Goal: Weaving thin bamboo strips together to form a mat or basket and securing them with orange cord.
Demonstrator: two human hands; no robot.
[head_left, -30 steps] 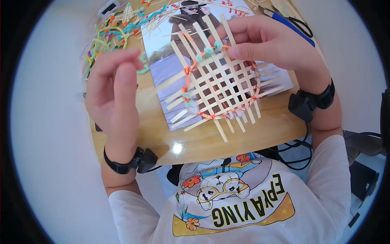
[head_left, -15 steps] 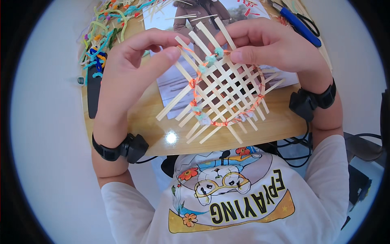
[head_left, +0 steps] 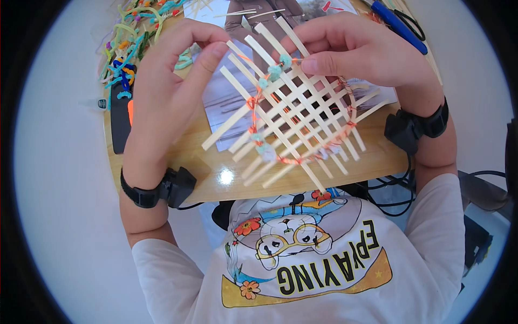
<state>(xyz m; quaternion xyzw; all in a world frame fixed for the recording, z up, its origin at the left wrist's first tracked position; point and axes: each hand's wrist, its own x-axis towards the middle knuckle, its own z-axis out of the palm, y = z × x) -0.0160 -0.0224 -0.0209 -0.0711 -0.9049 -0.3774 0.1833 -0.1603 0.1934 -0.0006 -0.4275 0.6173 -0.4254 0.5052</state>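
Fingers point(head_left: 311, 66) of the right hand point(head_left: 359, 51) pinch the weave point(head_left: 302, 107) | left hand point(head_left: 156, 81) at a strip end point(head_left: 235, 50) (can't tell its grip from here) | poster point(head_left: 213, 108) beneath

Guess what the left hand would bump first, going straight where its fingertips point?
Probably the nearest pale strip: the left hand points at its end, perhaps touching it. Depth is hard to tell.
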